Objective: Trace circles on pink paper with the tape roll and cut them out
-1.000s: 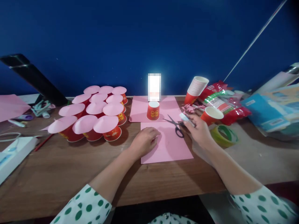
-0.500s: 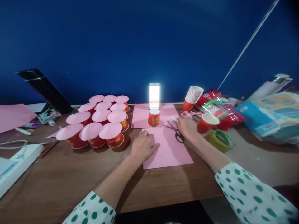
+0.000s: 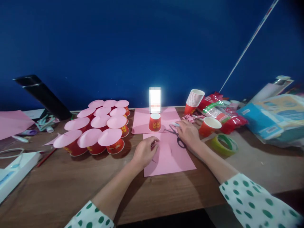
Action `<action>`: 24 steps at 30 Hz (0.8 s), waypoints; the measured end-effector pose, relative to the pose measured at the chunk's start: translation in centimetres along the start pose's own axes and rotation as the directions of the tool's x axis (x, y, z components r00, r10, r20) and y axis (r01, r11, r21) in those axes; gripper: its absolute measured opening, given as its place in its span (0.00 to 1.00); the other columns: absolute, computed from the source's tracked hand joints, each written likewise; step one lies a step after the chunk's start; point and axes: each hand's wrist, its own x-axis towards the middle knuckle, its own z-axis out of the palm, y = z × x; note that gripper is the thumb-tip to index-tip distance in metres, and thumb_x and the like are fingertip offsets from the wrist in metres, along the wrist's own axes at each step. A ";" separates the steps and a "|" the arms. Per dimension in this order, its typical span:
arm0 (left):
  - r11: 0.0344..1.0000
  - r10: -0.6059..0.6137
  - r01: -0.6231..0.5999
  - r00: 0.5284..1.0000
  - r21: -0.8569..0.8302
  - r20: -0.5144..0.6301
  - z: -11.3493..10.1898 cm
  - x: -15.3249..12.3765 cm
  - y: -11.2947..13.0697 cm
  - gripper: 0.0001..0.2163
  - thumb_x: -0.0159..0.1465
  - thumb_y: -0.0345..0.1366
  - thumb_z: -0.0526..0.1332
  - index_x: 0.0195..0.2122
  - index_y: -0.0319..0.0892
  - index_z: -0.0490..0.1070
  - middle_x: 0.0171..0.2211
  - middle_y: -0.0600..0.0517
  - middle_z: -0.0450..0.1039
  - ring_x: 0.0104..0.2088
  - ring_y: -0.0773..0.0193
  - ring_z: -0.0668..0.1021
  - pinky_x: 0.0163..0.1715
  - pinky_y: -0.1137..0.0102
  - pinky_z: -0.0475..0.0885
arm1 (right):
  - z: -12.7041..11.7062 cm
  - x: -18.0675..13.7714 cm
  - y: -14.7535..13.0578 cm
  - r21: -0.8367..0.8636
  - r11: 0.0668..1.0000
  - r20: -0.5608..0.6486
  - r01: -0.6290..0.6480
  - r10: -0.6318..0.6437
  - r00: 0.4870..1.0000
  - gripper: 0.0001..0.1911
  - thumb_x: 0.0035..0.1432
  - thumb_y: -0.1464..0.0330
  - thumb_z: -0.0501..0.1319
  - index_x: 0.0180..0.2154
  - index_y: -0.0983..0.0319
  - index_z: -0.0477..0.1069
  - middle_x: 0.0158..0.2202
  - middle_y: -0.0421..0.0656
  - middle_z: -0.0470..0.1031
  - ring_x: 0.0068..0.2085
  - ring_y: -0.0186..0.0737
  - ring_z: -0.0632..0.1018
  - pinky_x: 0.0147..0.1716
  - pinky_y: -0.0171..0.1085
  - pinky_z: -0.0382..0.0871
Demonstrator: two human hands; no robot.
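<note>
My left hand (image 3: 145, 152) rests on the near sheet of pink paper (image 3: 175, 163), its fingers pinched together at the left side, with the paper bulging beside them. My right hand (image 3: 188, 134) lies at the sheet's upper right, fingers curled over a short white pen-like stick (image 3: 175, 124); its far end is hidden. Black-handled scissors (image 3: 181, 142) lie partly under that hand, blades pointing left. Just beyond, a red paper cup (image 3: 155, 123) stands upside down on further pink paper (image 3: 140, 122).
On the left stand several upturned red cups topped with pink paper cones (image 3: 109, 137). A cup stack (image 3: 194, 99), red plastic packaging (image 3: 220, 110), a single cup (image 3: 210, 125), a green tape roll (image 3: 223, 145) and a blue pack (image 3: 268, 114) are at right. A white power strip (image 3: 22, 171) lies left.
My left fingers have curled in from lying flatter, and the near paper now bulges beside them. My right hand has shifted slightly left over the white stick. The view has tilted a little.
</note>
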 end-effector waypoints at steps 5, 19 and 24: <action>0.803 -0.255 0.232 0.966 -0.549 0.036 -0.1 0.8 -0.4 0.13 0.53 0.38 0.64 0.39 0.38 0.73 0.28 0.52 0.72 0.29 0.67 0.73 0.33 0.71 0.67 | -1.0 -2.2 -2.0 0.734 0.656 0.282 -0.176 -0.058 0.958 0.18 0.61 0.58 0.51 0.43 0.61 0.70 0.34 0.44 0.75 0.34 0.40 0.75 0.33 0.37 0.69; 0.244 -0.337 0.428 0.879 -0.870 0.338 0.1 0.6 0.4 0.15 0.52 0.45 0.67 0.34 0.39 0.70 0.23 0.55 0.70 0.22 0.71 0.72 0.25 0.74 0.70 | -1.0 -3.6 -3.4 0.867 0.181 0.478 -0.465 -0.031 0.878 0.14 0.47 0.57 0.66 0.29 0.62 0.72 0.25 0.38 0.72 0.28 0.36 0.71 0.30 0.35 0.65; 0.236 -0.312 0.490 0.856 -0.839 0.412 0.3 0.1 0.8 0.15 0.50 0.40 0.69 0.35 0.37 0.71 0.26 0.52 0.71 0.24 0.71 0.73 0.28 0.73 0.71 | -0.3 -3.9 -3.1 0.845 0.119 0.522 -0.522 0.031 0.852 0.16 0.46 0.57 0.67 0.31 0.63 0.72 0.22 0.37 0.71 0.22 0.33 0.69 0.22 0.33 0.62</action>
